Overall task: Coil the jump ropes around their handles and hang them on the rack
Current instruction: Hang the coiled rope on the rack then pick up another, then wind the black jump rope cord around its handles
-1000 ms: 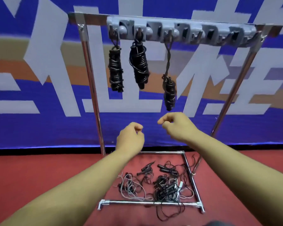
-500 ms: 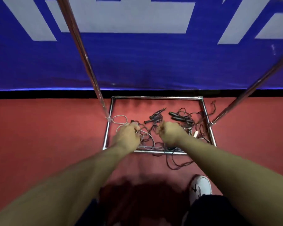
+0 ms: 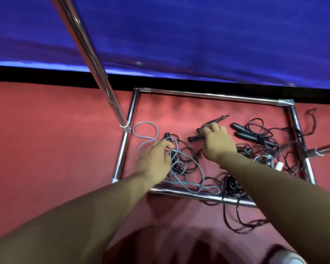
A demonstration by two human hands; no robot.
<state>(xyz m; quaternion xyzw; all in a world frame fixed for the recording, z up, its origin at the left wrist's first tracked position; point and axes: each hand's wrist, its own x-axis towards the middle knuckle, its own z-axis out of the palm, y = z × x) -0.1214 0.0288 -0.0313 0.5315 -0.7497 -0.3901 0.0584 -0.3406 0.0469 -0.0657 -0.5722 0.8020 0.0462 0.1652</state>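
1. Both hands reach into the rack base frame. Left hand curls its fingers into the grey rope and black cords. Right hand grips a black handle.
2. Chrome tubes bound the ropes on four sides; one upright pole rises at the left joint, another at the right. Bare red floor lies left of the frame.
3. Two more black handles lie just right of the right hand.
4. Tangled rope count: cannot tell.
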